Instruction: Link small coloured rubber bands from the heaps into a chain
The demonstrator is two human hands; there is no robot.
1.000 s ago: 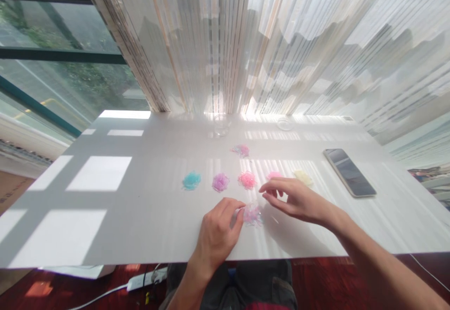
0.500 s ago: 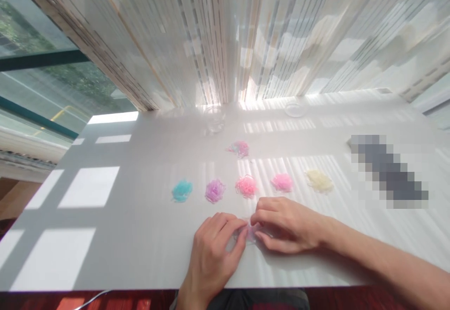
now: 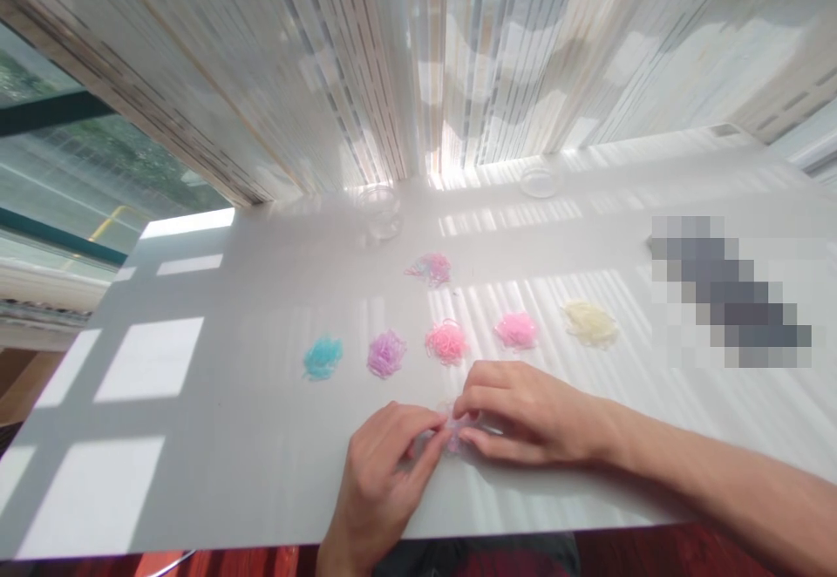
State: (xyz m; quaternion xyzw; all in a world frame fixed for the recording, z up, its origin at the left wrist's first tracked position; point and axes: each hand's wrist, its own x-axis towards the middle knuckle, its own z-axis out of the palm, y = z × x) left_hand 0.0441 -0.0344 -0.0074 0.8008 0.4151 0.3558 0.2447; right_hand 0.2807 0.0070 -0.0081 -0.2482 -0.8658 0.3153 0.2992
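My left hand point(image 3: 392, 464) rests over the near part of the table, thumb and forefinger pinched together; whatever is between the tips is too small to make out. Facing it, my right hand point(image 3: 523, 416) has curled fingers, with a small gap between thumb and forefinger. Between both sets of fingertips lies a pale pink-purple clump of small bands point(image 3: 452, 439), partly covered by the fingers. Beyond the hands is a row of small loop-like bands in piles: teal point(image 3: 323, 357), purple point(image 3: 386, 354), coral pink point(image 3: 446, 342), bright pink point(image 3: 516, 329) and pale yellow point(image 3: 590, 324).
A mixed-colour pile point(image 3: 434, 270) lies behind the row on the white table point(image 3: 248, 437). Farther back stand a clear round container point(image 3: 380, 211) and a clear shallow dish point(image 3: 539, 182), near the striped curtain point(image 3: 366, 63). A pixelated dark object point(image 3: 732, 294) lies at the right.
The view has shifted and tilted slightly, so most things on the table appear farther left. Both hands stay at the clump, with the right fingertips now a little closer to the left ones.
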